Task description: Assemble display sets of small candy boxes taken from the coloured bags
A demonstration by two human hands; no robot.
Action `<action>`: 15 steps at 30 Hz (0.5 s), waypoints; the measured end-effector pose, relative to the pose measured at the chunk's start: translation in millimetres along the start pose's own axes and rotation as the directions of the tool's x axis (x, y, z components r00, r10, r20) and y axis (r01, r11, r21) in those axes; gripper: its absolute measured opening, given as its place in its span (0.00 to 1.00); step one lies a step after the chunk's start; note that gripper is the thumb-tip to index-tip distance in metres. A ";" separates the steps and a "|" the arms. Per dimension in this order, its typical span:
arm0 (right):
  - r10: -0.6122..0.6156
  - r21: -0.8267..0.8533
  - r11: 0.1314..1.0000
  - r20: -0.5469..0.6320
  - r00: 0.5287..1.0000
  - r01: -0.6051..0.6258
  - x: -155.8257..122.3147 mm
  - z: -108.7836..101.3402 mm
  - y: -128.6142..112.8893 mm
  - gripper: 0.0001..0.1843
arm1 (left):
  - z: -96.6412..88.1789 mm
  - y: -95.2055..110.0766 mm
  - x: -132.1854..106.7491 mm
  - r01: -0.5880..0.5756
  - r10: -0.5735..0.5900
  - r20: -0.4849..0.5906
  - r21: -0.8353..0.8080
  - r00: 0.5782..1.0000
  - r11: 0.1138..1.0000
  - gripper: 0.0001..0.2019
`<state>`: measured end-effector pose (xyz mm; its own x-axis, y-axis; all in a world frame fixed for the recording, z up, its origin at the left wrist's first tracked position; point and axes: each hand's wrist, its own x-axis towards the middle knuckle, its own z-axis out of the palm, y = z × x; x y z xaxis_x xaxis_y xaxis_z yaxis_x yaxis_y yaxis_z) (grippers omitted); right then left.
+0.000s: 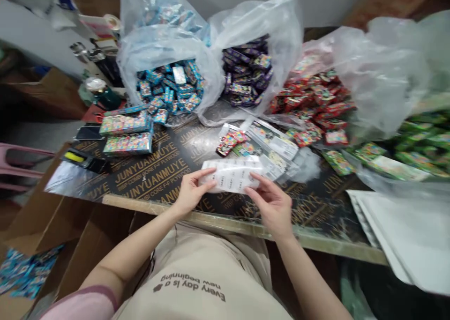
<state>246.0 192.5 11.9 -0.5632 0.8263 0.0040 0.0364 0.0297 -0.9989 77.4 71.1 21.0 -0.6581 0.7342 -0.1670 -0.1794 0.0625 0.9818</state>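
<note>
Both hands hold a small clear plastic packet (234,175) with white printed backing, just above the dark plywood tabletop (158,170). My left hand (191,189) pinches its left end between thumb and fingers. My right hand (272,205) grips its right lower edge with curled fingers. Just beyond the packet lie a red patterned pack (230,141), a green one (246,148) and a loose pile of clear sleeves (274,146).
Open plastic bags at the back hold blue packs (172,88), purple packs (248,74), red packs (312,100) and green packs (422,142). Two flat colourful boxes (127,132) lie at left, beside a black device (79,158). White bags (404,231) lie at right. Cardboard boxes (52,231) stand below left.
</note>
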 end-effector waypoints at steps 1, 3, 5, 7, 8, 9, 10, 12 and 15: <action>0.014 -0.007 1.000 0.018 1.000 -0.014 1.6 -1.2 0.2 0.18 | -1.7 0.0 1.3 0.028 -0.028 0.012 -0.027 1.000 0.999 0.17; 0.039 -0.017 0.999 0.063 0.997 -0.038 5.7 -2.0 1.0 0.17 | -6.8 1.3 4.2 0.083 -0.081 0.031 -0.076 0.996 0.994 0.16; 0.061 -0.022 0.998 0.090 0.994 -0.060 8.4 0.7 0.5 0.18 | -12.1 3.7 5.7 0.105 -0.103 0.028 -0.086 0.994 0.991 0.15; 0.090 -0.030 0.996 0.088 0.992 -0.087 8.9 6.0 -1.2 0.20 | -15.9 5.2 5.2 0.090 -0.091 0.000 -0.036 0.996 0.995 0.14; 0.105 -0.036 0.994 0.072 0.992 -0.102 8.7 8.9 -2.0 0.20 | -17.1 5.0 4.8 0.080 -0.080 -0.016 0.001 0.997 0.997 0.14; 0.118 -0.043 0.992 0.051 0.992 -0.116 8.7 11.5 -2.3 0.19 | -17.9 4.0 4.4 0.069 -0.067 -0.033 0.042 0.997 0.997 0.13; 0.131 -0.050 0.990 0.030 0.991 -0.129 9.0 13.6 -2.2 0.18 | -18.4 2.3 4.4 0.058 -0.054 -0.046 0.080 0.997 0.995 0.12; 0.146 -0.066 0.987 -0.002 0.989 -0.146 10.1 15.9 -1.3 0.16 | -18.3 -2.0 4.9 0.038 -0.030 -0.058 0.144 0.998 0.989 0.10; 0.128 -0.130 0.983 0.001 0.992 -0.127 11.3 14.4 -2.9 0.10 | -18.1 -4.0 6.0 -0.046 0.059 -0.040 0.270 0.997 0.962 0.07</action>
<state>227.6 193.7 14.1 -0.5548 0.8227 -0.1239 0.2145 -0.0024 -0.9767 60.9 63.0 14.4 -0.6961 0.7090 -0.1127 0.0552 0.2094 0.9763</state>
